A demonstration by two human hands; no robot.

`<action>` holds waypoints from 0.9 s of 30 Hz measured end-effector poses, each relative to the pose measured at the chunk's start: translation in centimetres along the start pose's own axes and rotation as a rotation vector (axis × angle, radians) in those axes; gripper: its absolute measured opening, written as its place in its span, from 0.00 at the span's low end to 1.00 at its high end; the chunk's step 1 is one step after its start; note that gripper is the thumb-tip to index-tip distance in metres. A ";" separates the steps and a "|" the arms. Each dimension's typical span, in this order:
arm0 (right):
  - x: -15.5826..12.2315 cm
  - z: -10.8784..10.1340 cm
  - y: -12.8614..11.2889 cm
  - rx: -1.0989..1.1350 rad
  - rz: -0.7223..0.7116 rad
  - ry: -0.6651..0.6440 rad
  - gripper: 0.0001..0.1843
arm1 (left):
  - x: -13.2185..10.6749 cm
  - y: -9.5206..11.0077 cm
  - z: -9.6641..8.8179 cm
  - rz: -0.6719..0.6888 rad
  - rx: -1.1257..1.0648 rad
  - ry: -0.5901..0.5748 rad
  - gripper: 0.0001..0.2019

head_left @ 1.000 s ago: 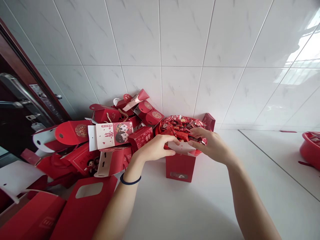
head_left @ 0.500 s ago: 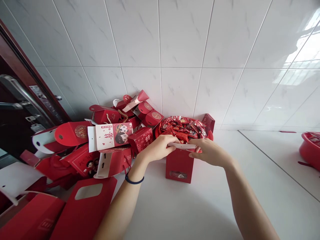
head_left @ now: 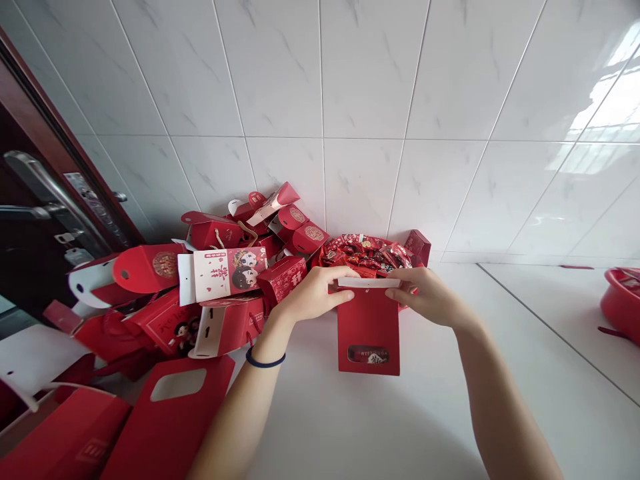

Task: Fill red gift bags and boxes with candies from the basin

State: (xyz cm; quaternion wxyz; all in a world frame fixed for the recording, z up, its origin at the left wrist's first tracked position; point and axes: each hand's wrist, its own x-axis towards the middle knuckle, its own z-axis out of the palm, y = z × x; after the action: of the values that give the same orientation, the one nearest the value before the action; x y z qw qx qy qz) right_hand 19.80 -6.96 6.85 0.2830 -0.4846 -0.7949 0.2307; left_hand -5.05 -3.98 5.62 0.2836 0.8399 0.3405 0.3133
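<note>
- The left hand (head_left: 313, 293) and the right hand (head_left: 425, 297) hold one small red paper gift bag (head_left: 369, 330) between them, out in front of the person and above the white floor (head_left: 410, 427).
- The bag's long axis runs from the person toward the wall. Its mouth end points at the white tiled wall (head_left: 360, 100), and the end with the dark label strip points back at the person.
- Its broad red front faces the camera. I cannot tell whether its base rests on the floor.
- A white top flap (head_left: 367, 283) lies across the mouth, level from side to side.
- The left hand's fingers are closed, pinching the flap's left corner, and a dark band circles that wrist.
- The right hand's fingers are closed on the flap's right corner in the same way.
- Just beyond the bag's mouth sits a round red tray of red-wrapped sweets (head_left: 367, 250), against the wall.
- To the left is a heap of red cardboard gift boxes (head_left: 225, 267), and a flat red bag with a cut-out handle (head_left: 170, 413) lies nearer the person.
- A dark wooden door with a metal handle (head_left: 35, 200) stands far left, and a red plastic basin (head_left: 620, 303) sits far right, well apart.
</note>
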 end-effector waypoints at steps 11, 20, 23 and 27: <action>-1.3 -1.2 -1.5 0.464 -0.074 0.068 0.20 | -0.7 2.5 0.1 0.106 -0.245 0.294 0.13; -1.5 -1.3 -1.7 0.513 -0.129 0.049 0.18 | -1.1 2.9 0.0 0.107 -0.308 0.325 0.13; -1.5 -1.3 -1.7 0.521 -0.121 0.059 0.18 | -1.1 2.9 0.0 0.106 -0.311 0.334 0.13; -1.6 -1.3 -1.8 0.545 -0.099 0.077 0.17 | -1.2 2.9 0.0 0.106 -0.294 0.360 0.13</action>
State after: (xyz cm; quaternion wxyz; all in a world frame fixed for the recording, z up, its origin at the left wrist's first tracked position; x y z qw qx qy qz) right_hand 20.09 -9.05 8.56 0.4436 -0.3597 -0.7150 0.4032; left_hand -4.61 -6.58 7.23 0.3208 0.7369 0.2916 0.5186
